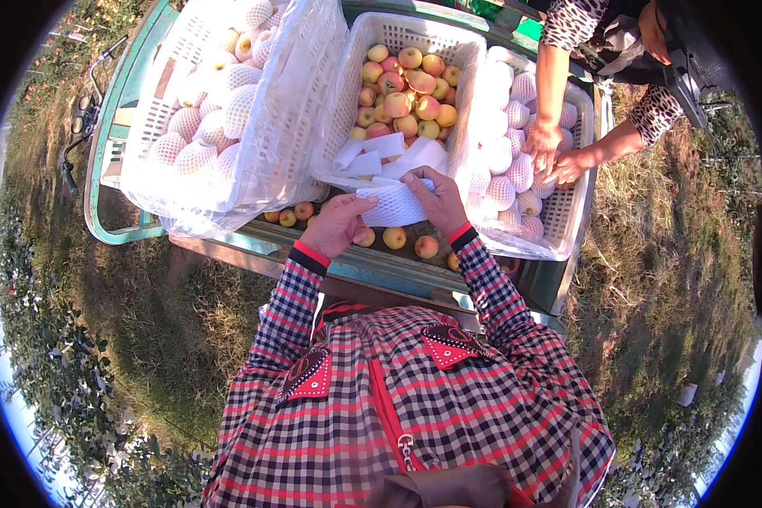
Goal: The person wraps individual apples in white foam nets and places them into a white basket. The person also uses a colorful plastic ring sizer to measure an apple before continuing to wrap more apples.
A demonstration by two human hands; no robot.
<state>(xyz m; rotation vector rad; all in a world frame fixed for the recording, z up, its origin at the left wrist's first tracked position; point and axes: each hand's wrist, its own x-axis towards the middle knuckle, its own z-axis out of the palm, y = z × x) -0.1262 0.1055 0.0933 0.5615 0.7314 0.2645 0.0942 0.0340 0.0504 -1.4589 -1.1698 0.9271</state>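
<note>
Between my two hands stretches a white foam net sleeve (392, 204). My left hand (338, 227) pinches its left end, and my right hand (437, 195) grips the upper right end. Just beyond, more flat white foam sleeves (384, 153) lie over the near part of a white plastic crate (413, 28). Bare red and yellow apples (406, 95) fill the rest of that crate. Below my hands, several loose apples (394, 238) rest on the cart bed. Whether anything is inside the held sleeve cannot be told.
Left stands a plastic-lined crate (146, 146) of foam-netted apples (213, 130). In the right crate (562, 225), another person's hands (562, 155) touch netted apples (505, 184). The green metal cart rail (111, 236) curves at left, near handlebars (84, 117). Grass (184, 324) surrounds the cart.
</note>
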